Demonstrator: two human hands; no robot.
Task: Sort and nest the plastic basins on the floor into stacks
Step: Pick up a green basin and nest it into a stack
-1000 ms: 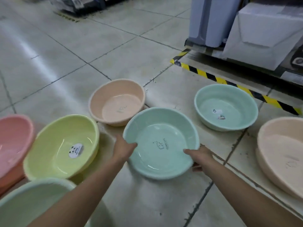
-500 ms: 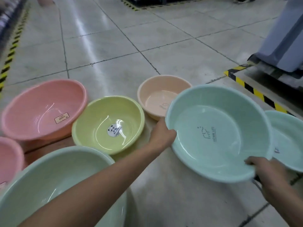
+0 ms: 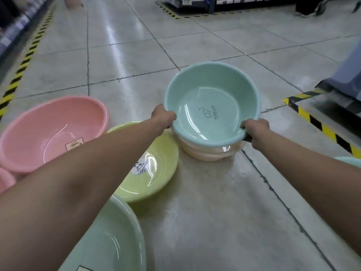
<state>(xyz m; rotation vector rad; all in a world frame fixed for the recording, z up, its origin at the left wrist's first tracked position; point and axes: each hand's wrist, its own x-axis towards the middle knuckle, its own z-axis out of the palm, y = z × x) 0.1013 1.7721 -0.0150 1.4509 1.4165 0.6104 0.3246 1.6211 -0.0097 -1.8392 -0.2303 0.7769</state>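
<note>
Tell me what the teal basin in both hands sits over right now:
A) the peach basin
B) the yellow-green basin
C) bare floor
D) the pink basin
A: the teal basin, gripped at its rim by the left hand and right hand, sits in the peach basin.

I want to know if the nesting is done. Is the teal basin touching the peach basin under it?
Touching. The head view shows the teal basin sunk into the peach basin, no gap between them; both hands, left and right, grip its rim.
</note>
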